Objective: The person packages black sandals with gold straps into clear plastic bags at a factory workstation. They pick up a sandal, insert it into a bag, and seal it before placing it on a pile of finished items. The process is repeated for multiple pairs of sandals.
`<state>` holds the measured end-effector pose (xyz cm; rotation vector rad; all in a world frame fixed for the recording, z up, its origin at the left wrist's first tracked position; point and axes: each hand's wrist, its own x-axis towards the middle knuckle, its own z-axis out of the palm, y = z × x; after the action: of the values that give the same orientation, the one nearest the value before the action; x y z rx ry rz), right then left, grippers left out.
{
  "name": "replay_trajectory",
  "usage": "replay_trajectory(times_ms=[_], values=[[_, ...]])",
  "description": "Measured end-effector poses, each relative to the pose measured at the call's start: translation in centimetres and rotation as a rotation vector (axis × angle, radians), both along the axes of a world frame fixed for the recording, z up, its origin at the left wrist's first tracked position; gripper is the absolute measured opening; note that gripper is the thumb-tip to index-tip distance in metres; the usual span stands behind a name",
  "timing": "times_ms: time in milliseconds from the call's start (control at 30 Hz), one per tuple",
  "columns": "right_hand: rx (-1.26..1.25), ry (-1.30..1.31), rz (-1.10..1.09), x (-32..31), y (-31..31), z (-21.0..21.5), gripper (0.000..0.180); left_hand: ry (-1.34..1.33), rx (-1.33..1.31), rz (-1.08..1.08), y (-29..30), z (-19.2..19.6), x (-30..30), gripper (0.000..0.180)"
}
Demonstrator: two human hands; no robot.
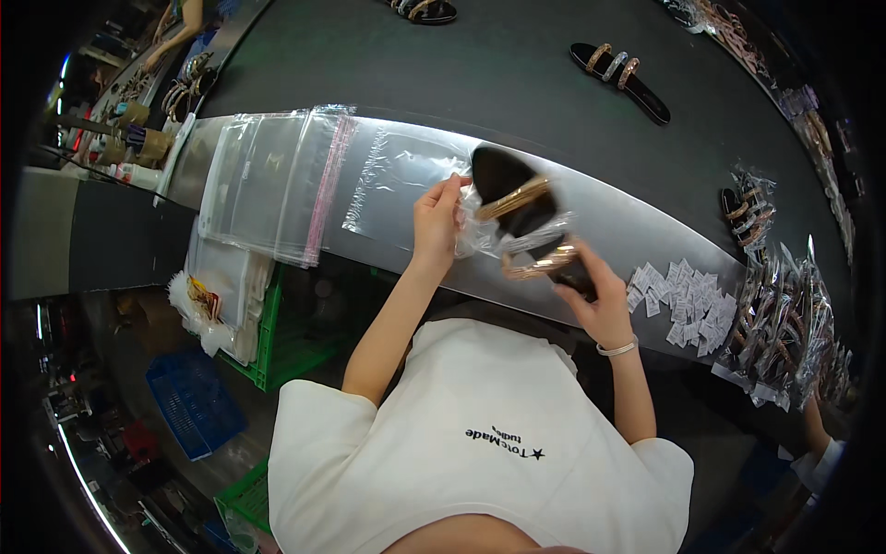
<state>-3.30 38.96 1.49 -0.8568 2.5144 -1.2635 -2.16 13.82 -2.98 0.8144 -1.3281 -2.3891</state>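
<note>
My right hand is closed round the heel end of a black flat sandal with sparkly gold and silver straps. The sandal is tilted above the metal counter, its toe pointing up and left, slightly smeared by motion. Beside its toe, my left hand pinches crumpled clear plastic, which looks like a bag's edge. How that plastic joins the flat clear bag behind the hand cannot be made out. To the left lies a stack of clear plastic bags with a pinkish strip along one side.
A pile of small white printed labels lies right of my right hand. Several bagged sandals crowd the counter's right end. A loose sandal rests on the dark belt. A green crate stands below left, with a blue basket beyond.
</note>
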Motion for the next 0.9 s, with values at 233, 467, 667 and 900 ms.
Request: replay_trajectory(times_ms=[233,467,667,900], values=[[0.127,0.045,0.022,-0.2,-1.0,-0.5,0.065,0.480,-1.179,-0.249,0.8,2.1,0.0,0.011],[-0.479,-0.794,-0.113,-1.4,-5.9,-0.6,0.077,0.749,-1.811,-0.337,0.5,7.1,1.3,0.020],[-0.424,-0.452,-0.090,-1.5,-7.7,2.4,0.078,0.740,-1.817,-0.130,-2.7,11.0,1.7,0.027],[-0.203,0.209,-0.169,-2.3,-8.8,3.4,0.078,0.853,-1.783,0.005,-0.8,12.3,-0.4,0.026]])
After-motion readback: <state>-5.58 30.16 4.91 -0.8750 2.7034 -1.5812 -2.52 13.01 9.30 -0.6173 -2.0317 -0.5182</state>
